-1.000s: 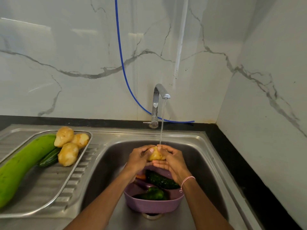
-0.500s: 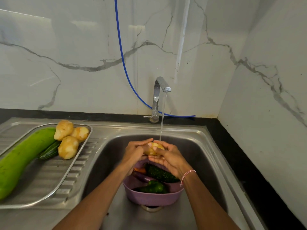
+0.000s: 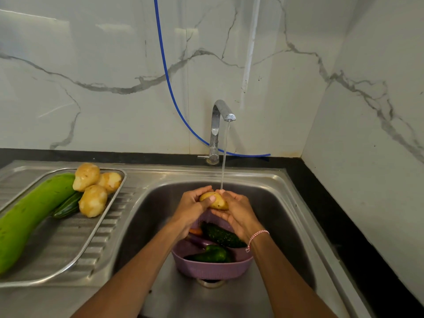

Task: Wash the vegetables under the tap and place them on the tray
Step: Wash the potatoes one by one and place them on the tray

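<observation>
You hold one potato (image 3: 215,201) in the tap (image 3: 219,125) stream over the sink (image 3: 156,214). The fingers of your left hand (image 3: 191,204) and right hand (image 3: 239,213) curl round it. Done: three potatoes (image 3: 93,199), a gourd (image 3: 29,214) and a cucumber (image 3: 67,206) lie on the tray (image 3: 101,222). Left to do, by my judgement: this potato and the green vegetables (image 3: 221,235) in the purple basket (image 3: 213,269).
</observation>
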Available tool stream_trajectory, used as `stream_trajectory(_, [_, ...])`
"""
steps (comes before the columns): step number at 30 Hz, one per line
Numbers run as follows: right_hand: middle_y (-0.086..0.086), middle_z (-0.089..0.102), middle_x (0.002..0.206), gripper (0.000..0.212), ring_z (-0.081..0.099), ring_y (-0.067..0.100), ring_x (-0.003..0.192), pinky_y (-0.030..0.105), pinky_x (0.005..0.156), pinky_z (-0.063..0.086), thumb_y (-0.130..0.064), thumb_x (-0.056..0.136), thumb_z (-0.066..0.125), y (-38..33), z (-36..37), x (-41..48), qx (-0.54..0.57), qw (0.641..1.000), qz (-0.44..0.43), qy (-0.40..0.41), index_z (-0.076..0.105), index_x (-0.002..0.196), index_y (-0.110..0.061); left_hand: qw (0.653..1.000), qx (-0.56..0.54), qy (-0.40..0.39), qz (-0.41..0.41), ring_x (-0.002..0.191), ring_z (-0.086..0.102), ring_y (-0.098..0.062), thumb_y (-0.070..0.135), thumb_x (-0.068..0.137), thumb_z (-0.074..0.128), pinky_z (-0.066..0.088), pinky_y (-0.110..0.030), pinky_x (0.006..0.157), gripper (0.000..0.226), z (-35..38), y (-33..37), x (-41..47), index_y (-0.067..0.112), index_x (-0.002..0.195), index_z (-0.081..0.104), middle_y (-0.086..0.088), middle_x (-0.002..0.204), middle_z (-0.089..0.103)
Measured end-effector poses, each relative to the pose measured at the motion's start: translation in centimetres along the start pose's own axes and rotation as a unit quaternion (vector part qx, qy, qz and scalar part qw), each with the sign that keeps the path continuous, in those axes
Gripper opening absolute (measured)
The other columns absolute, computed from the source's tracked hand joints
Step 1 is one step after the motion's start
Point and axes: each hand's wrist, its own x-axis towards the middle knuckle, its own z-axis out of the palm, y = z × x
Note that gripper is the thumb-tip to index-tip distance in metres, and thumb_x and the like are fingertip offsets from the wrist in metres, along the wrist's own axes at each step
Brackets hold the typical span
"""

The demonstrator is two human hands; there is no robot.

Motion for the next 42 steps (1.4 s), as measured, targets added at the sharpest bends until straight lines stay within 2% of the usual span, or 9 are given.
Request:
stream_trajectory(7, [0.018,0.076,0.121,0.049,0.075,0.032,0.111,0.042,0.094,0.063,0.012,0.083,0.079,0.6,-0.1,0.1,-0.029,0.998,-0.005,-0.056,0.071,0.128,-0.006,0.999,-0.012,0.039,-0.023,0.12,0.066,-0.017,0.016,0.107,0.051,0.053,-0.042,0.107,0.032,0.3,-0.6,0.1,0.029,0.124,0.075,0.0,0.124,0.074])
stream_trajectory(11, [0.017,0.078,0.117,0.044,0.077,0.03,0.107,0.041,0.093,0.063,0.002,0.08,0.086,0.6,-0.1,-0.1,-0.056,0.997,-0.032,-0.053,0.075,0.122,-0.005,0.998,-0.038,0.031,-0.046,0.117,0.068,-0.018,0.016,0.109,0.047,0.056,-0.035,0.099,0.032,0.3,-0.2,0.0,0.024,0.122,0.076,-0.003,0.119,0.076])
stream_trajectory(15, [0.015,0.079,0.112,0.031,0.078,0.029,0.106,0.043,0.094,0.063,-0.004,0.089,0.08,0.1,-0.1,-0.3,-0.045,0.997,-0.041,-0.044,0.076,0.12,-0.005,0.998,-0.051,0.03,-0.025,0.112,0.072,-0.017,0.017,0.108,0.052,0.057,-0.029,0.09,0.027,0.5,0.0,-0.2,0.02,0.122,0.075,-0.003,0.112,0.078])
stream_trajectory(18, [0.016,0.079,0.112,0.024,0.077,0.029,0.106,0.042,0.091,0.064,-0.001,0.097,0.07,0.0,0.0,0.1,-0.015,0.999,-0.025,-0.022,0.076,0.12,-0.007,0.999,-0.043,0.02,-0.009,0.113,0.071,-0.021,0.011,0.106,0.055,0.058,-0.036,0.098,0.029,0.5,-0.1,0.0,0.016,0.131,0.069,-0.008,0.116,0.076])
stream_trajectory(27, [0.022,0.072,0.123,0.047,0.075,0.034,0.108,0.038,0.083,0.064,-0.004,0.089,0.081,0.5,0.4,0.4,0.079,0.996,-0.022,0.045,0.062,0.131,-0.009,0.998,-0.069,0.002,0.011,0.117,0.069,-0.026,0.0,0.095,0.067,0.055,-0.039,0.103,0.038,-0.2,0.0,0.3,0.012,0.131,0.068,-0.011,0.117,0.076])
stream_trajectory(33, [0.015,0.073,0.12,0.037,0.073,0.031,0.109,0.035,0.077,0.064,-0.013,0.088,0.084,0.3,0.3,0.2,0.012,0.997,-0.047,0.052,0.069,0.122,-0.015,0.998,-0.005,-0.053,-0.012,0.119,0.068,-0.023,0.005,0.099,0.065,0.054,-0.04,0.106,0.038,-0.2,0.6,-0.2,0.016,0.135,0.065,-0.009,0.12,0.075])
stream_trajectory(36, [0.019,0.073,0.118,0.036,0.074,0.037,0.107,0.045,0.08,0.066,-0.009,0.085,0.085,0.2,0.2,0.2,0.0,0.997,-0.05,0.056,0.07,0.117,-0.016,0.995,-0.014,-0.097,-0.024,0.114,0.072,-0.025,-0.002,0.093,0.069,0.059,-0.043,0.098,0.042,-0.2,0.6,-0.7,0.017,0.13,0.067,-0.01,0.119,0.075])
stream_trajectory(39, [0.019,0.074,0.114,0.037,0.075,0.037,0.105,0.051,0.082,0.066,-0.008,0.083,0.087,0.2,0.3,0.1,-0.009,0.997,-0.055,0.059,0.071,0.115,-0.013,0.995,0.063,-0.074,0.027,0.109,0.074,-0.02,0.005,0.085,0.082,0.059,-0.042,0.098,0.047,-0.1,0.3,-0.6,0.017,0.129,0.07,-0.003,0.112,0.078])
stream_trajectory(42, [0.02,0.074,0.113,0.034,0.075,0.038,0.104,0.052,0.082,0.066,-0.015,0.081,0.09,0.4,0.4,0.2,-0.041,0.994,-0.059,0.077,0.071,0.11,-0.012,0.987,0.135,-0.043,0.069,0.1,0.075,-0.016,0.014,0.075,0.091,0.059,-0.042,0.096,0.042,0.2,0.0,-0.4,0.021,0.114,0.078,0.003,0.1,0.081])
